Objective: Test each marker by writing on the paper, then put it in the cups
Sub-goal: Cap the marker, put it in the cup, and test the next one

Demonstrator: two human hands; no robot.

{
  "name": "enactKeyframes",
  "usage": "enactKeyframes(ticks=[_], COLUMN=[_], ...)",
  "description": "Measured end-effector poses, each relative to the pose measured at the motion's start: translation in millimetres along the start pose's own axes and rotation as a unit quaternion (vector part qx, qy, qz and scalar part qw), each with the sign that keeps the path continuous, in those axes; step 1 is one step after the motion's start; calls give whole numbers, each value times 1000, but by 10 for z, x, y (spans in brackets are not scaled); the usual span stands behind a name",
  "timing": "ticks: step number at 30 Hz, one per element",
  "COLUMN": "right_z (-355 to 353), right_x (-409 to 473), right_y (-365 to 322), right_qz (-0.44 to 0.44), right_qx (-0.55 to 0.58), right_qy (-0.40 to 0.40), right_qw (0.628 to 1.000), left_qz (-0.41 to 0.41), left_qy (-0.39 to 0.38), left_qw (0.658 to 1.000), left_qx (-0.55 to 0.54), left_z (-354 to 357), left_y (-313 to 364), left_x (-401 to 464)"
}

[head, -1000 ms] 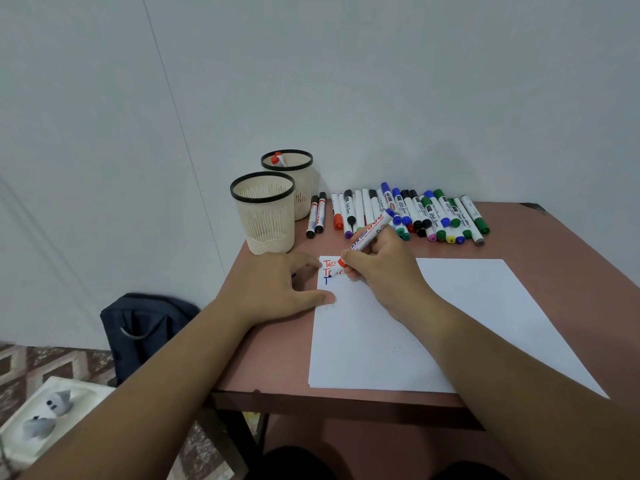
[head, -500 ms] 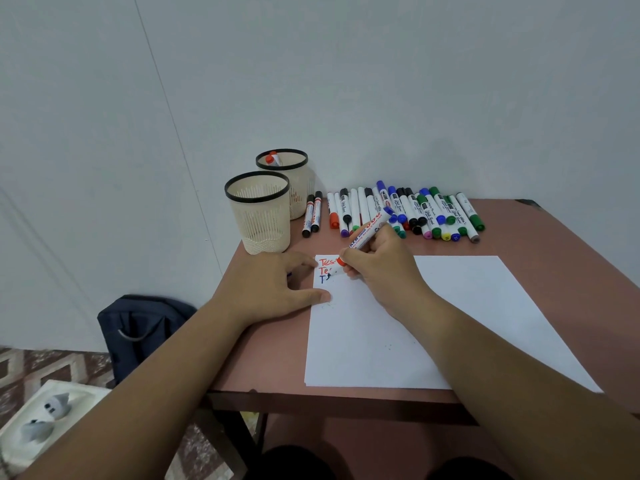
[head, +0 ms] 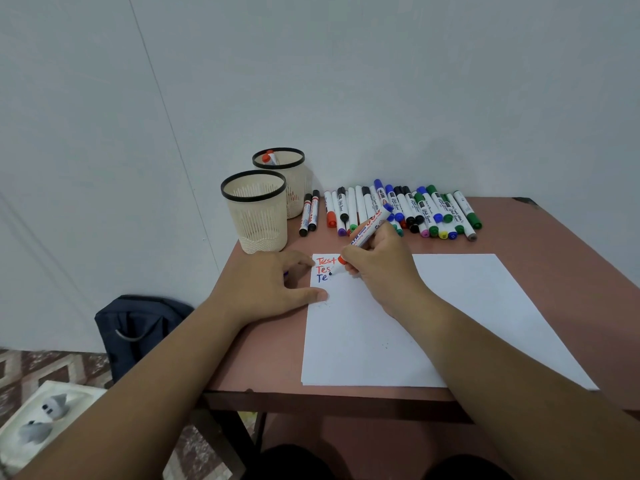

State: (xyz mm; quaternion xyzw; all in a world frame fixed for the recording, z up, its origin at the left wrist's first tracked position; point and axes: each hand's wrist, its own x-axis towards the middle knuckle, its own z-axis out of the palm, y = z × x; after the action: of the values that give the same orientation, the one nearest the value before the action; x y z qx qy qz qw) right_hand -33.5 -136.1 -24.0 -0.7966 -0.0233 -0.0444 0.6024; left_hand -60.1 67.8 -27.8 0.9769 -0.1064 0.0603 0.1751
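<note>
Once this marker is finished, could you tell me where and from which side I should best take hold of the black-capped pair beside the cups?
Probably take the nearer marker of the pair by its white mid-barrel, pinching from above. Both lie flat, side by side, on the table, ends toward you and the wall. Come from the right side, since the far cup stands close on their left.

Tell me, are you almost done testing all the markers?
Not nearly. One marker already stands in the far cup, and two red "Test" lines sit on the paper. The right hand is writing a third, blue line with another marker while the left hand rests at the paper's edge. A long row of markers still waits, and the near cup looks empty.
</note>
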Motion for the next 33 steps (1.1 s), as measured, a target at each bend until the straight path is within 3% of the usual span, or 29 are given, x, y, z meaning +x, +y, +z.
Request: enactKeyframes(ticks=[33], right_z=[-17], right_x=[-45], right_y=[-34], right_qz=[-1], right_qx=[11], right_qy=[9], right_qw=[1000], left_qz=[-1], left_qy=[-10], left_qw=[1000], left_qx=[3], left_z=[-4], left_y=[19], left_x=[3])
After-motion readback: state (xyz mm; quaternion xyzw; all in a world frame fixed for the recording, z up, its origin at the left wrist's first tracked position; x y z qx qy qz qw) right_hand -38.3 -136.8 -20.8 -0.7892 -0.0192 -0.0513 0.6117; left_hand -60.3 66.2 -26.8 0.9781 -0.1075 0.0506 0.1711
